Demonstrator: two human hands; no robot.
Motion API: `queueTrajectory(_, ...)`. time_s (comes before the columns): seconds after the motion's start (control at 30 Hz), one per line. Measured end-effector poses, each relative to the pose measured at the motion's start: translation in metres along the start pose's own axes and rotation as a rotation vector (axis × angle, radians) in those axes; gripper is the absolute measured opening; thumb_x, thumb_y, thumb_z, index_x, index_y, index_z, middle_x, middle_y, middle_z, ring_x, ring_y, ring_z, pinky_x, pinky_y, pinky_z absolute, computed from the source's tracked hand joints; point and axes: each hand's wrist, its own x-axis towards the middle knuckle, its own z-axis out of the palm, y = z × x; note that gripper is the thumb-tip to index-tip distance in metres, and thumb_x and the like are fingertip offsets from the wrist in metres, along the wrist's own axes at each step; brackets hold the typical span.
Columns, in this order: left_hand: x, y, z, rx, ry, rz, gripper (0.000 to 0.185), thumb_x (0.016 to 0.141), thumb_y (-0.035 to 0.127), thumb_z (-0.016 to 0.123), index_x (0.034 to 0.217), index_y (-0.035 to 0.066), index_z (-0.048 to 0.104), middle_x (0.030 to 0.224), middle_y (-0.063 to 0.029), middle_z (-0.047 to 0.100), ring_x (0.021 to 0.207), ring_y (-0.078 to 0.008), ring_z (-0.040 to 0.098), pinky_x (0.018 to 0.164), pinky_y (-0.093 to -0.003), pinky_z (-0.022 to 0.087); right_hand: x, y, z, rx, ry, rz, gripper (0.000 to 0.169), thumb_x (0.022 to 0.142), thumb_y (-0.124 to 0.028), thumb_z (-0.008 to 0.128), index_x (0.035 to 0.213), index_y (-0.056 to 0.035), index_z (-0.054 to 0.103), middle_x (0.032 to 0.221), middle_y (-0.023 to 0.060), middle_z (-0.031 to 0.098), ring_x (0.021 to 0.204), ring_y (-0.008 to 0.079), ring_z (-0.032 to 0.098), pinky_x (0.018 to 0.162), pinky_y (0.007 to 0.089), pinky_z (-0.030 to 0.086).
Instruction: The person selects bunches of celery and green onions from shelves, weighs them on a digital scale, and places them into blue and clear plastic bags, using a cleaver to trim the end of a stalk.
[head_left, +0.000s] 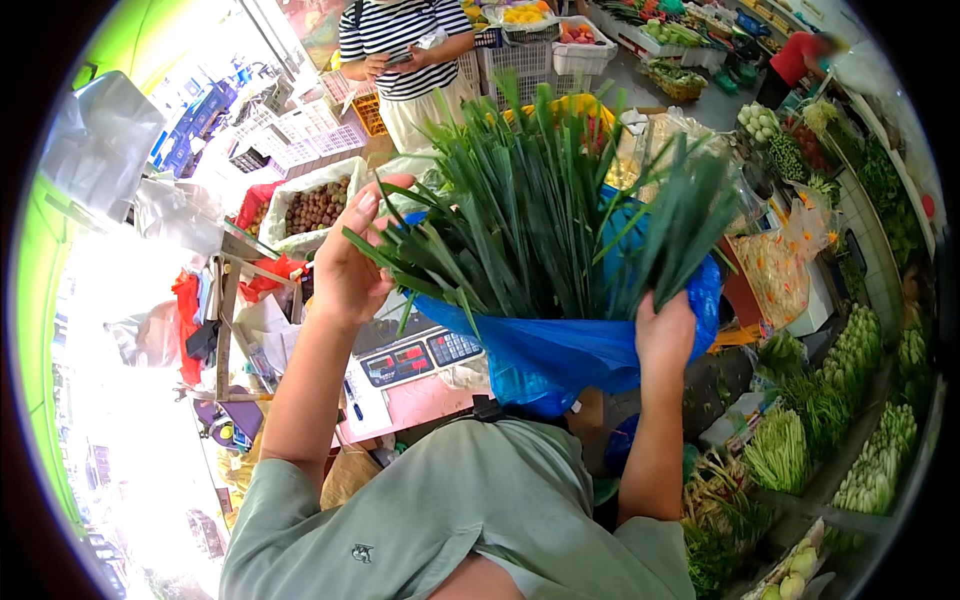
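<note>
A large bundle of long green leafy vegetables (525, 217) stands in a blue plastic bag (555, 345) in front of me, over a counter with a digital scale (420, 358). My right hand (666, 330) grips a smaller bunch of the same dark green leaves (679, 225) at the bag's right side. My left hand (352, 259) is raised at the bundle's left edge, its fingers apart and curved beside the leaf tips; whether it touches them I cannot tell. The lower ends of the leaves are hidden in the bag.
A person in a striped shirt (405, 45) stands across the counter, holding a phone. A lined box of round brown fruit (315, 206) is beyond my left hand. Leafy vegetables (780, 450) lie on my right. A pen (352, 400) rests on paper. Another person in red (795, 60) bends farther off.
</note>
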Motion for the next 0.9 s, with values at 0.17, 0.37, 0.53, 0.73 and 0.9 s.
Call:
queueTrajectory(0.17,-0.021,-0.012,0.002,-0.147,0.048,0.016,0.058,0.105,0.040,0.045,0.150,0.003,0.042,0.115,-0.0249,0.071,0.082,-0.0240,0.072,0.060,-0.0296,0.050,-0.019,0.014,-0.007,-0.092,0.051,0.007,0.029,0.097,-0.021,0.065,0.116,0.0017,0.066,0.100,0.0284,0.072,0.092,0.0504,0.067,0.079,0.0545,0.053)
queueTrajectory(0.37,-0.041,-0.016,-0.007,-0.198,-0.057,0.057,0.058,0.107,0.038,0.043,0.150,-0.001,0.039,0.124,-0.0293,0.067,0.107,-0.0358,0.071,0.096,-0.0466,0.057,-0.034,-0.018,-0.020,-0.010,0.185,-0.050,0.035,0.098,-0.020,0.066,0.126,0.0000,0.063,0.101,0.0296,0.070,0.094,0.0487,0.066,0.082,0.0547,0.053)
queueTrajectory(0.53,-0.045,-0.024,-0.012,-0.229,-0.086,0.032,0.058,0.102,0.033,0.053,0.144,-0.003,0.038,0.134,-0.0278,0.061,0.122,-0.0357,0.064,0.104,-0.0483,0.054,-0.019,0.006,0.016,-0.217,-0.129,0.030,0.049,0.094,-0.023,0.072,0.134,-0.0003,0.057,0.105,0.0299,0.070,0.099,0.0486,0.067,0.085,0.0534,0.054)
queueTrajectory(0.73,-0.055,-0.027,-0.002,-0.222,-0.019,0.056,0.058,0.102,0.031,0.051,0.147,-0.003,0.037,0.130,-0.0245,0.065,0.117,-0.0319,0.068,0.101,-0.0435,0.056,-0.033,0.003,-0.019,-0.069,-0.182,0.026,0.049,0.082,-0.034,0.087,0.115,-0.0024,0.068,0.102,0.0209,0.074,0.094,0.0403,0.071,0.080,0.0475,0.054)
queueTrajectory(0.9,-0.060,-0.026,0.002,-0.229,0.009,0.017,0.060,0.103,0.034,0.051,0.150,0.000,0.035,0.128,-0.0252,0.067,0.109,-0.0301,0.071,0.098,-0.0409,0.058,-0.055,-0.036,-0.084,-0.035,-0.295,-0.058,0.071,0.073,-0.028,0.093,0.128,0.0021,0.060,0.125,0.0243,0.067,0.109,0.0421,0.066,0.091,0.0460,0.053)
